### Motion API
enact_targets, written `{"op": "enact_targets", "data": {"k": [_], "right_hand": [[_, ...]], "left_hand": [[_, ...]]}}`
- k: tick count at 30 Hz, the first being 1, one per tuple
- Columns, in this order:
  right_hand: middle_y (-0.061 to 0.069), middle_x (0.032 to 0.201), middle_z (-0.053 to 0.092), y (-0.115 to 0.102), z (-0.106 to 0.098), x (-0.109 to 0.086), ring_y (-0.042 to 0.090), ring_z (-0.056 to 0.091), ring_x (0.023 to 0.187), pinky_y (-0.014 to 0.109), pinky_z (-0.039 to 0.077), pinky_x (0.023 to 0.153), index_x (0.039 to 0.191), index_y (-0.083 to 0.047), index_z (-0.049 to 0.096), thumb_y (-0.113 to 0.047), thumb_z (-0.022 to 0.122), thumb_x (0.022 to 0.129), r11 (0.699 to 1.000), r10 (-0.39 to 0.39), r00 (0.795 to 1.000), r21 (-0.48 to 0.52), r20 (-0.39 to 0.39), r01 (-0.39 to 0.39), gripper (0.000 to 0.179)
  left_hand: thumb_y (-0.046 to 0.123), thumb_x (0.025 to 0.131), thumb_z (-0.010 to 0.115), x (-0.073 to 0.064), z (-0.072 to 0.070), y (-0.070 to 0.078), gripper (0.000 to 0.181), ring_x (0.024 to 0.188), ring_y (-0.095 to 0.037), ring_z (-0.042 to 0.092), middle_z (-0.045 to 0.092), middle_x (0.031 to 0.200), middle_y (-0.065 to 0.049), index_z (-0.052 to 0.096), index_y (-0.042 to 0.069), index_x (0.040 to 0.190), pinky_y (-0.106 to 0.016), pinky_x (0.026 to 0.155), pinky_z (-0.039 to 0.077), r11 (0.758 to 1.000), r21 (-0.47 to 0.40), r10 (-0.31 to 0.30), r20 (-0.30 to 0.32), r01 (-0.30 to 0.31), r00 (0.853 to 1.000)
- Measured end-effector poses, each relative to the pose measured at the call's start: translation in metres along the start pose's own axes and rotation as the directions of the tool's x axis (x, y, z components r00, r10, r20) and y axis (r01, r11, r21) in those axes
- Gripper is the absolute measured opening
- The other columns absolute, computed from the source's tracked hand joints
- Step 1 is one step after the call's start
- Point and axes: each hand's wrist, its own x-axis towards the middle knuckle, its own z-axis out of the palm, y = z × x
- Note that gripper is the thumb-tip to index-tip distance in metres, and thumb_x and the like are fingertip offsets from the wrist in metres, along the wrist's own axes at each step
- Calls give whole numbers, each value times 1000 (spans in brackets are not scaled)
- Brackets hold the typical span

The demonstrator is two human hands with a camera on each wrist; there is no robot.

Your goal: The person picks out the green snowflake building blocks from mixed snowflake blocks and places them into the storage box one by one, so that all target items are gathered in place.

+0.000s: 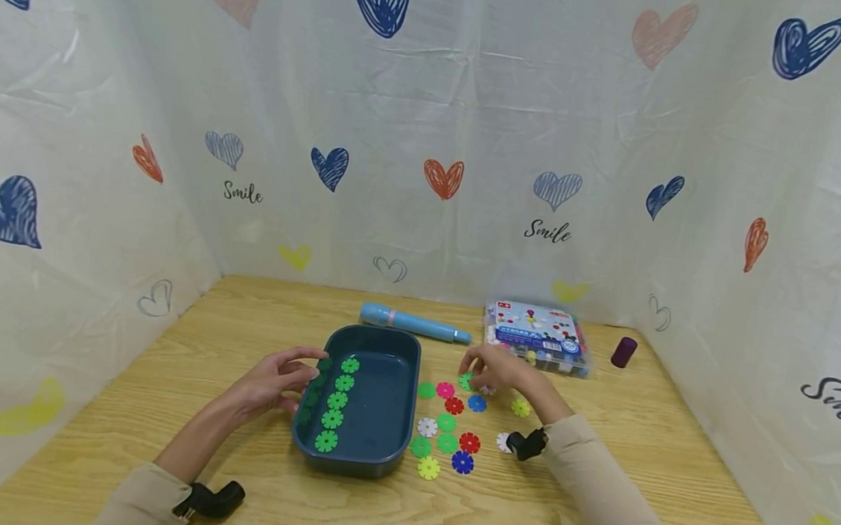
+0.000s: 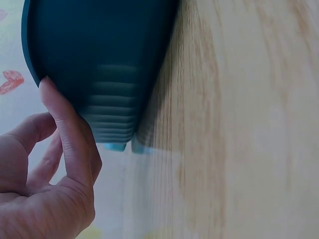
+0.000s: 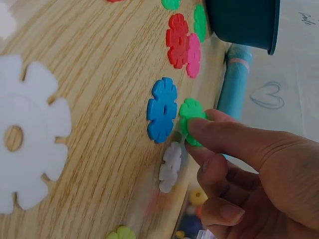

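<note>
My right hand (image 1: 494, 369) pinches a green snowflake-shaped plastic disc (image 3: 189, 119) between thumb and forefinger, just over the table. A blue notched disc (image 3: 162, 110) and a white one (image 3: 170, 167) lie close to those fingertips. On the left, my left hand (image 1: 279, 379) touches the rim of the dark teal tray (image 1: 375, 457) with relaxed fingers, and nothing is gripped in it. Inside that tray, several green discs (image 1: 334, 419) form a line along the left side.
Loose discs in red (image 1: 469, 443), yellow (image 1: 429, 468), pink, white, blue and green lie right of the tray. Behind stand a light-blue tube (image 1: 415, 325), a clear box of colourful pieces (image 1: 536, 338) and a dark purple cylinder (image 1: 624, 353). A heart-printed curtain (image 1: 437, 239) encloses the table.
</note>
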Motion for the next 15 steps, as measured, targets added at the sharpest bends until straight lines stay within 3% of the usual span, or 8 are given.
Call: {"op": "enact_targets", "data": {"k": [5,15], "right_hand": [[11,100,69,2,-2,-1,21,65,90,26,54,71,105,-4,70,-1,67,89,995,-65,998,-74,-27,63,16],[11,92,72,4,-6,-3,21,67,79,23,51,64,101,-4,71,-4,62,94,991,-108,993,-89,-39,104,11]], "left_hand": [[25,97,62,0,1,1,57,87,-18,67,64,112,-9,40,7,146,-26,61,58,1000,1,-2,-4,2,1000],[24,98,62,-1,2,3,54,87,-18,67,63,113,-11,41,8,145,-27,61,58,1000,-10,-10,-8,10,1000]]}}
